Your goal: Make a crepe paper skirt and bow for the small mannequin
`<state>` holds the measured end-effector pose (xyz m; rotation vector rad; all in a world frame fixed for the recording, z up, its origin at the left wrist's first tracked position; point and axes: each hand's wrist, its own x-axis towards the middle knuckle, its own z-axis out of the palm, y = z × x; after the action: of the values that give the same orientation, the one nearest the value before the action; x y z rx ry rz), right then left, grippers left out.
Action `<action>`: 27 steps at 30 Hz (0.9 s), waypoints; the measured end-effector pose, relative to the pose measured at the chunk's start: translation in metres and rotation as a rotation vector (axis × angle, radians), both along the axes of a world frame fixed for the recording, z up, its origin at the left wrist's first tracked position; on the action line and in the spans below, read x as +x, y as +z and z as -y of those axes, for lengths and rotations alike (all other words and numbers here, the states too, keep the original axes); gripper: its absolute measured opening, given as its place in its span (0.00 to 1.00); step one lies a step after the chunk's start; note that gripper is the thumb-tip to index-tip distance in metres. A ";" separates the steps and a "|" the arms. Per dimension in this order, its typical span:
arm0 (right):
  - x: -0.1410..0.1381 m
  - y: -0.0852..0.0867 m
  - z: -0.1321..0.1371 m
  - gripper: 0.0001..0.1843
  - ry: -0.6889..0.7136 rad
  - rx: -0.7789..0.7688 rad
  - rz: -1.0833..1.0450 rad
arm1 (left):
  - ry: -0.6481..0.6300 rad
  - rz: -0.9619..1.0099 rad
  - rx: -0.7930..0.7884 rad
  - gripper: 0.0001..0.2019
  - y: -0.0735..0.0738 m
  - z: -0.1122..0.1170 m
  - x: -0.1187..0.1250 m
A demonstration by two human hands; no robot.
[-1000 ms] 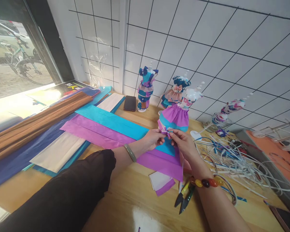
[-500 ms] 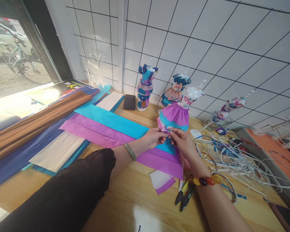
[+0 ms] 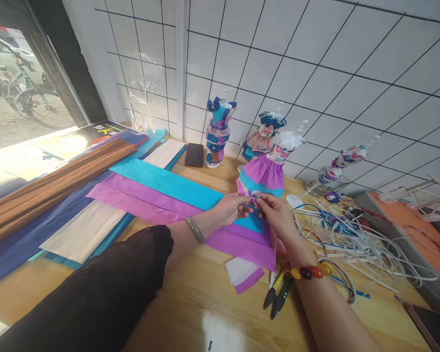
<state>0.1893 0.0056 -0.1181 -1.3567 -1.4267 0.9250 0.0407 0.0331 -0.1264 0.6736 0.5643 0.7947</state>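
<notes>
My left hand and my right hand meet over the paper strips, pinching a small purple paper bow between their fingertips. Part of the bow is hidden by the fingers. Just behind it stands a small mannequin in a purple and blue paper skirt. Under my hands lie a long purple paper strip and a blue paper strip. A folded white and purple piece of paper lies in front of them, and dark-tipped pliers rest below my right wrist.
Dressed mannequins stand along the tiled wall, one of them leaning at the right. A phone lies behind the strips. Tangled white and blue cords spread on the right. Brown crepe paper and more sheets cover the left.
The bow has turned slightly between my fingers, and its loops are now more covered. Both hands keep their pinch in nearly the same place. The whole view has shifted a little.
</notes>
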 end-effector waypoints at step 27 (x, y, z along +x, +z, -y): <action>-0.004 -0.011 -0.003 0.19 -0.123 -0.006 -0.020 | -0.071 0.117 -0.038 0.06 -0.002 -0.002 0.000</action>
<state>0.1852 0.0091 -0.1287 -1.4194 -1.3113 0.8604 0.0403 0.0351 -0.1283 0.6047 0.4460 0.7504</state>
